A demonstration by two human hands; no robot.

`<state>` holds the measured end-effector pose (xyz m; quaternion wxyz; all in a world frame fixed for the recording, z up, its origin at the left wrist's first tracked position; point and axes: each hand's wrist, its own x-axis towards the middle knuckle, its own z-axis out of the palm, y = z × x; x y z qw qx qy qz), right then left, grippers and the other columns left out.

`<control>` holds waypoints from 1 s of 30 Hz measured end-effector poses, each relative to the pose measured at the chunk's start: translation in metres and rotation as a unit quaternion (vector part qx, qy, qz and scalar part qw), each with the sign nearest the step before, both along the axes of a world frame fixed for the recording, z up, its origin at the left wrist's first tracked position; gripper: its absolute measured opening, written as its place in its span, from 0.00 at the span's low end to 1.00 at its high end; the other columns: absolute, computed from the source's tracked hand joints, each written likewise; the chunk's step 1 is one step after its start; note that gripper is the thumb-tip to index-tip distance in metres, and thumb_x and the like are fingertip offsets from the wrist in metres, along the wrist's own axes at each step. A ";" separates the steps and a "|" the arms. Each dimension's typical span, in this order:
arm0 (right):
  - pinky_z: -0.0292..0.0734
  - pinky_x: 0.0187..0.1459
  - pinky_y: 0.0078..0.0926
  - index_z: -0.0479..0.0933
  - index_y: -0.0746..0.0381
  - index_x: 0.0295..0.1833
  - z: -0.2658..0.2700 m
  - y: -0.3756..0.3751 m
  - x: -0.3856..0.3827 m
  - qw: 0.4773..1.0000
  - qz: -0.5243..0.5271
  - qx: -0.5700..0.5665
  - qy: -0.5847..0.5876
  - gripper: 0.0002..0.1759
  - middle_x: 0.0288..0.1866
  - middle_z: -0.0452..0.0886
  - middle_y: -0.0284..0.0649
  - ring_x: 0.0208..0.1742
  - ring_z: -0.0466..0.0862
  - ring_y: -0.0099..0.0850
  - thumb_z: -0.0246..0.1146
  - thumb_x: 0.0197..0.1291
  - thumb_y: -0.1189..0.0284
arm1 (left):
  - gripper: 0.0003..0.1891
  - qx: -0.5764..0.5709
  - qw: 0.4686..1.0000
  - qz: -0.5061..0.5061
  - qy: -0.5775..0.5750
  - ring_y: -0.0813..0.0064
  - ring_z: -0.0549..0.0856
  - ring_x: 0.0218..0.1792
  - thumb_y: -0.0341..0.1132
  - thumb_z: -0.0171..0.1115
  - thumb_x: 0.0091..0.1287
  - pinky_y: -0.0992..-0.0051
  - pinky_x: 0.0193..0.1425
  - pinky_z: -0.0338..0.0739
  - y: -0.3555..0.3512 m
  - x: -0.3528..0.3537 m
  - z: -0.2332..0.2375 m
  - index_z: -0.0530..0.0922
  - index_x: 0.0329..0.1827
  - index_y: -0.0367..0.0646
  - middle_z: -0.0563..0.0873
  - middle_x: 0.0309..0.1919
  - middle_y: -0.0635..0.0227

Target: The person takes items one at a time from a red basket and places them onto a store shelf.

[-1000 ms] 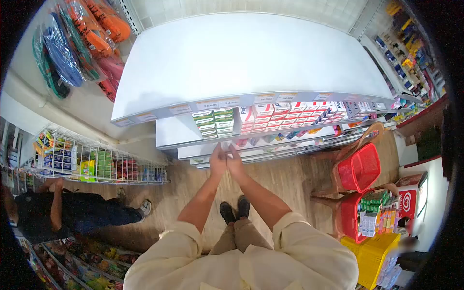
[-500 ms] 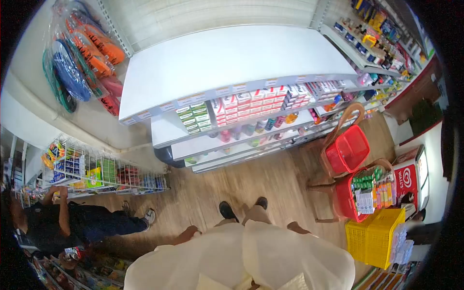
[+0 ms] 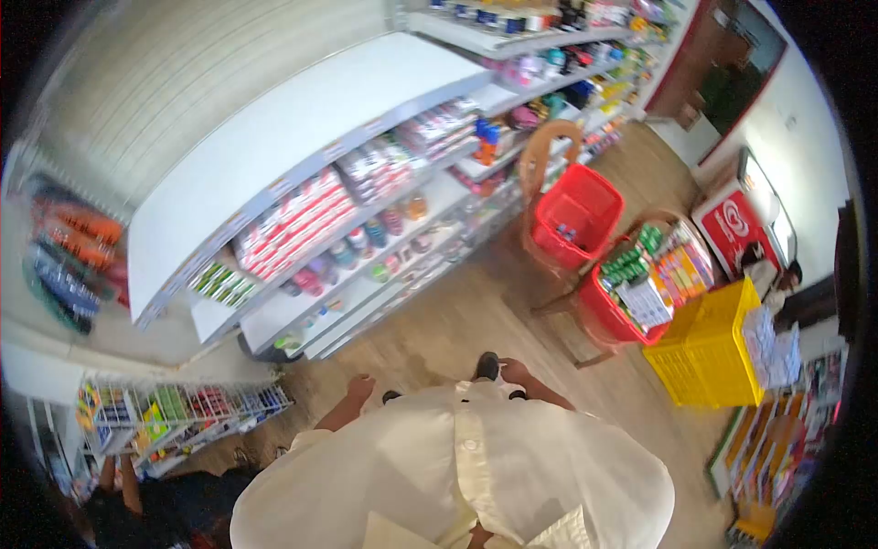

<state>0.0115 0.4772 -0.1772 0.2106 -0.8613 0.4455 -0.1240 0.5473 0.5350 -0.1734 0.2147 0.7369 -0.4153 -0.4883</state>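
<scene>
My left hand (image 3: 362, 385) hangs low at my side, over the wooden floor in front of the shelving. On the other side, my right hand (image 3: 515, 371) hangs beside my shoe (image 3: 487, 366). Neither hand touches any goods, but the fingers are too small and blurred to read. Ahead stands a white shelf unit (image 3: 311, 137) with a bare top board. Red-and-white boxes (image 3: 297, 224) and green-and-white boxes (image 3: 222, 284) sit below it. To the right, a red basket (image 3: 599, 206) rests on a brown chair (image 3: 533, 174), with a few small items inside.
A second red basket (image 3: 599, 306) holds green packs and cartons. A yellow crate (image 3: 704, 352) stands beside it, near a red freezer (image 3: 729, 224). Wire racks (image 3: 183, 407) and a person in dark clothes (image 3: 183, 503) are at lower left. Bagged slippers (image 3: 69, 247) hang at left.
My view has turned right, so the shelves and slippers have shifted left and the baskets show more fully. My hands still hang at my sides, with my forearms more visible.
</scene>
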 end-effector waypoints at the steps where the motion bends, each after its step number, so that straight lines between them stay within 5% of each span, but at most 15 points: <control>1: 0.74 0.36 0.25 0.67 0.63 0.56 0.018 -0.004 -0.009 0.985 -0.056 0.162 -0.008 0.22 0.24 0.77 0.40 0.32 0.78 0.28 0.53 0.53 0.76 | 0.18 -0.014 0.941 -0.291 -0.174 0.61 0.80 0.46 0.39 0.55 0.54 0.66 0.50 0.73 -0.029 -0.037 0.028 0.78 0.46 0.41 0.82 0.43 0.58; 2: 0.74 0.36 0.25 0.69 0.64 0.54 0.036 -0.010 -0.018 0.942 -0.107 0.319 -0.020 0.21 0.24 0.77 0.41 0.33 0.79 0.28 0.54 0.52 0.76 | 0.19 -0.114 0.785 -0.509 -0.334 0.61 0.80 0.45 0.38 0.56 0.53 0.67 0.50 0.73 -0.060 -0.077 0.065 0.78 0.47 0.41 0.82 0.43 0.57; 3: 0.74 0.36 0.25 0.69 0.64 0.54 0.060 -0.013 -0.030 0.940 -0.120 0.318 -0.027 0.21 0.24 0.77 0.41 0.33 0.79 0.28 0.54 0.52 0.76 | 0.19 -0.117 0.777 -0.520 -0.334 0.61 0.80 0.45 0.38 0.56 0.53 0.67 0.50 0.73 -0.075 -0.116 0.068 0.78 0.47 0.41 0.82 0.43 0.57; 4: 0.74 0.38 0.25 0.70 0.64 0.53 0.088 -0.015 -0.043 0.924 -0.186 0.334 -0.006 0.20 0.24 0.77 0.41 0.33 0.79 0.28 0.54 0.52 0.75 | 0.18 -0.101 0.919 -0.319 -0.208 0.61 0.81 0.43 0.38 0.57 0.52 0.68 0.48 0.74 -0.087 -0.150 0.066 0.78 0.45 0.41 0.82 0.41 0.57; 5: 0.74 0.39 0.26 0.71 0.64 0.52 0.105 -0.014 -0.056 0.903 -0.250 0.350 0.015 0.19 0.24 0.77 0.41 0.34 0.78 0.28 0.55 0.51 0.75 | 0.17 -0.073 0.991 -0.094 -0.064 0.62 0.82 0.40 0.38 0.58 0.51 0.68 0.46 0.74 -0.099 -0.177 0.063 0.79 0.43 0.41 0.82 0.38 0.56; 7: 0.73 0.40 0.24 0.76 0.62 0.46 -0.041 -0.005 -0.129 0.880 -0.275 0.379 -0.084 0.17 0.24 0.77 0.41 0.35 0.78 0.27 0.58 0.48 0.73 | 0.16 -0.058 0.988 -0.139 -0.041 0.62 0.82 0.39 0.38 0.59 0.51 0.69 0.45 0.74 -0.123 -0.221 0.102 0.79 0.42 0.41 0.83 0.37 0.57; 9: 0.73 0.39 0.25 0.74 0.60 0.49 -0.073 0.005 -0.177 0.981 -0.180 0.072 -0.018 0.19 0.24 0.78 0.42 0.36 0.78 0.27 0.59 0.47 0.75 | 0.16 -0.045 0.983 -0.178 -0.016 0.62 0.82 0.38 0.38 0.59 0.50 0.70 0.44 0.74 -0.141 -0.258 0.116 0.80 0.41 0.41 0.83 0.36 0.57; 13: 0.74 0.25 0.28 0.73 0.57 0.51 0.089 0.004 -0.196 0.769 -0.515 0.364 -0.104 0.22 0.27 0.80 0.41 0.26 0.79 0.31 0.55 0.46 0.76 | 0.15 -0.125 0.955 -0.249 -0.103 0.63 0.82 0.38 0.39 0.59 0.51 0.69 0.43 0.74 -0.169 -0.294 0.074 0.80 0.38 0.41 0.83 0.34 0.57; 18: 0.72 0.20 0.29 0.73 0.57 0.52 0.077 0.011 -0.231 0.764 -0.512 0.390 -0.038 0.24 0.27 0.80 0.42 0.21 0.78 0.31 0.54 0.45 0.75 | 0.11 -0.142 0.976 -0.139 -0.085 0.64 0.82 0.37 0.37 0.58 0.51 0.66 0.40 0.73 -0.170 -0.311 0.123 0.79 0.34 0.40 0.83 0.32 0.57; 20: 0.72 0.21 0.29 0.72 0.58 0.53 0.069 0.013 -0.225 0.764 -0.508 0.398 -0.011 0.24 0.27 0.80 0.43 0.20 0.78 0.31 0.55 0.44 0.75 | 0.09 -0.137 0.933 -0.283 -0.174 0.62 0.82 0.36 0.34 0.56 0.51 0.66 0.38 0.73 -0.171 -0.271 0.079 0.79 0.32 0.40 0.82 0.31 0.57; 22: 0.75 0.27 0.28 0.72 0.60 0.52 0.063 0.012 -0.209 0.775 -0.510 0.364 -0.084 0.22 0.28 0.80 0.42 0.24 0.79 0.30 0.55 0.46 0.75 | 0.08 -0.034 0.976 -0.182 -0.118 0.60 0.82 0.34 0.32 0.56 0.50 0.66 0.35 0.74 -0.169 -0.238 0.015 0.79 0.31 0.40 0.82 0.30 0.56; 24: 0.76 0.37 0.24 0.75 0.61 0.48 0.026 0.012 -0.204 0.872 -0.352 0.336 -0.041 0.17 0.30 0.81 0.39 0.31 0.80 0.29 0.57 0.49 0.74 | 0.08 0.019 0.987 -0.130 -0.094 0.59 0.82 0.32 0.31 0.56 0.50 0.66 0.34 0.74 -0.175 -0.211 -0.017 0.79 0.31 0.41 0.82 0.30 0.55; 25: 0.76 0.40 0.23 0.75 0.61 0.47 0.013 0.005 -0.201 0.862 -0.333 0.378 -0.058 0.16 0.32 0.81 0.38 0.35 0.80 0.29 0.58 0.50 0.73 | 0.07 -0.171 0.893 -0.360 -0.209 0.59 0.82 0.28 0.31 0.56 0.50 0.66 0.31 0.74 -0.181 -0.199 -0.014 0.79 0.31 0.42 0.82 0.27 0.56; 26: 0.75 0.43 0.22 0.75 0.61 0.47 0.006 -0.005 -0.200 0.849 -0.314 0.419 -0.074 0.15 0.34 0.80 0.37 0.38 0.80 0.28 0.58 0.51 0.71 | 0.07 -0.346 0.700 -0.551 -0.295 0.59 0.81 0.25 0.32 0.57 0.49 0.66 0.28 0.74 -0.184 -0.196 -0.011 0.79 0.30 0.42 0.81 0.24 0.57; 30: 0.75 0.43 0.22 0.73 0.59 0.50 0.028 -0.052 -0.208 0.932 -0.163 0.321 -0.046 0.18 0.38 0.80 0.38 0.40 0.80 0.28 0.59 0.51 0.71 | 0.08 -0.072 0.777 -0.511 -0.361 0.67 0.79 0.25 0.39 0.59 0.54 0.67 0.31 0.75 -0.227 -0.215 -0.017 0.79 0.29 0.44 0.79 0.21 0.66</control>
